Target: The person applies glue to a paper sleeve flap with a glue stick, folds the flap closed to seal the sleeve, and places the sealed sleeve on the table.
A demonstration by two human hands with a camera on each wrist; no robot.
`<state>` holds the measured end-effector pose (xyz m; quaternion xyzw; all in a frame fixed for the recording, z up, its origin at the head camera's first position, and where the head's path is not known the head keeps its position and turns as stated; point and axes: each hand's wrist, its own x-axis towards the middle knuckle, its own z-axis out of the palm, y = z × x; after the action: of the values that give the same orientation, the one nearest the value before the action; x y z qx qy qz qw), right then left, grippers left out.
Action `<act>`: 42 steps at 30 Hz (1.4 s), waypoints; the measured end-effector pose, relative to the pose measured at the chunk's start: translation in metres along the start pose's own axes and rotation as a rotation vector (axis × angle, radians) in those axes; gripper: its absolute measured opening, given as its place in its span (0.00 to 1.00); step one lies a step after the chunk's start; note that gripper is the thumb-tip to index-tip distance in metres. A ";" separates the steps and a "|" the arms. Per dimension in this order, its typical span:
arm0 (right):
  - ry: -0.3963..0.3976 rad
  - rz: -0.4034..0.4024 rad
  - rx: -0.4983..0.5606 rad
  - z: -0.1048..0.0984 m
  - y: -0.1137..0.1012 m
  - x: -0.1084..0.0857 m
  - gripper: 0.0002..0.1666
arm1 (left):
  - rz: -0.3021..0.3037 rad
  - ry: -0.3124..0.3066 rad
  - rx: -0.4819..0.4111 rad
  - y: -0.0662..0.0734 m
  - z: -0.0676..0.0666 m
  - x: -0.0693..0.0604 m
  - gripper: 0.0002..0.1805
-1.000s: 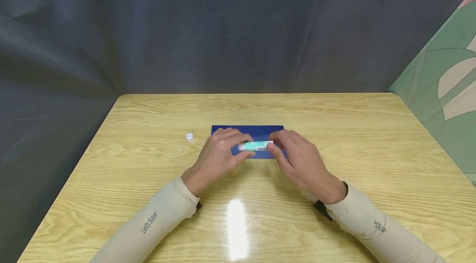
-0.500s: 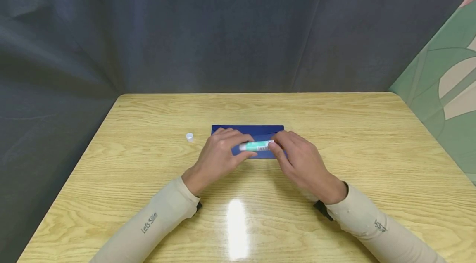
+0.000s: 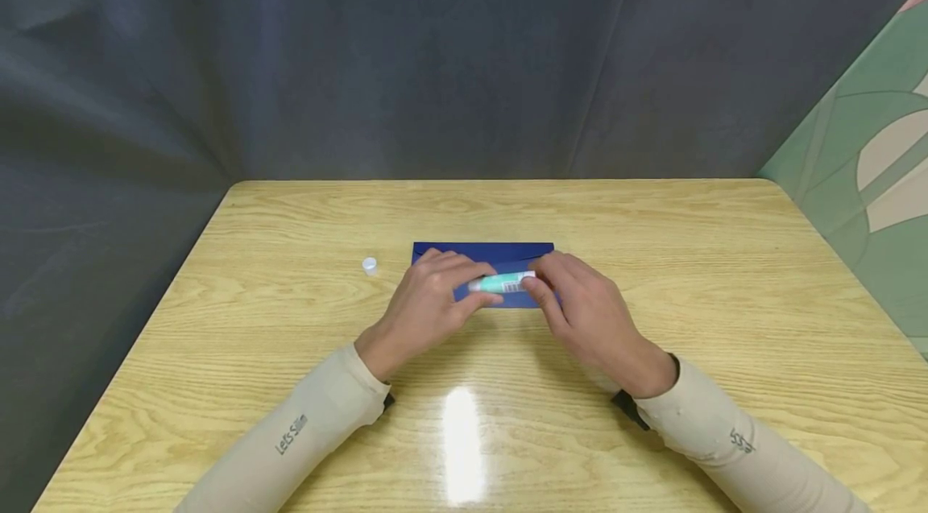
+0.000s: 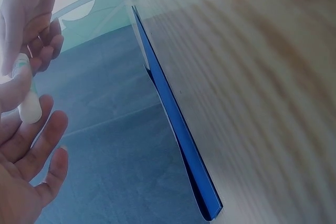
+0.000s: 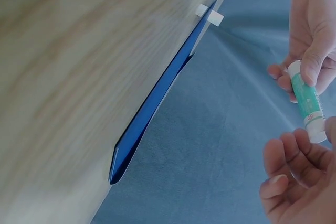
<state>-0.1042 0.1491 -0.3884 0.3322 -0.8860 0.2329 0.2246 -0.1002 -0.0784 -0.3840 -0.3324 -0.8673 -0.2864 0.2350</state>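
Both hands hold a glue stick (image 3: 500, 283) with a turquoise label and white ends, level above a dark blue envelope (image 3: 482, 250). My left hand (image 3: 433, 291) grips its left end between thumb and fingers. At the other end, my right hand (image 3: 589, 305) pinches the white base with thumb and index finger. From the right wrist, the glue stick (image 5: 306, 94) shows full length, the left thumb lying on it. The envelope (image 4: 176, 114) lies flat on the table, its flap slightly lifted in the wrist views. The hands hide part of it in the head view.
A small white cap (image 3: 370, 266) stands on the wooden table (image 3: 290, 336), left of the envelope. Dark cloth (image 3: 406, 54) hangs behind the table's far edge. A green leaf-patterned surface (image 3: 870, 151) borders the right side.
The right index finger, raised off the base a second ago, now pinches it with the thumb. The glue stick has turned and tilted slightly. The left hand has barely moved; envelope and cap stay put.
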 end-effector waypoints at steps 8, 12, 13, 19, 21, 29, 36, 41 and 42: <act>0.025 -0.046 -0.023 0.002 0.002 0.001 0.16 | 0.006 0.003 -0.010 0.000 0.001 0.001 0.13; 0.041 -0.070 -0.029 0.003 0.003 0.001 0.21 | 0.006 0.002 -0.015 0.000 0.001 0.000 0.12; 0.045 -0.075 -0.031 0.003 0.003 0.001 0.22 | 0.006 0.002 -0.015 0.000 0.001 0.000 0.12; 0.071 -0.105 -0.031 0.003 0.004 0.002 0.24 | 0.006 -0.001 -0.006 0.000 0.001 0.000 0.12; 0.082 -0.117 -0.028 0.003 0.004 0.002 0.23 | 0.005 -0.003 -0.002 0.000 0.001 0.000 0.12; 0.087 -0.138 -0.006 0.002 0.003 0.003 0.22 | 0.000 -0.012 0.003 -0.001 0.002 -0.001 0.11; 0.086 -0.154 0.030 0.002 0.003 0.002 0.22 | 0.009 -0.021 0.013 -0.002 0.002 -0.001 0.11; 0.086 -0.161 0.054 0.001 0.001 0.002 0.22 | 0.018 -0.039 0.029 -0.001 0.002 -0.001 0.11; 0.086 -0.162 0.055 0.001 0.001 0.002 0.21 | 0.019 -0.041 0.032 -0.001 0.002 -0.001 0.11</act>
<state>-0.1065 0.1482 -0.3878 0.3987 -0.8389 0.2524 0.2714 -0.1003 -0.0785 -0.3865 -0.3425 -0.8733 -0.2635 0.2250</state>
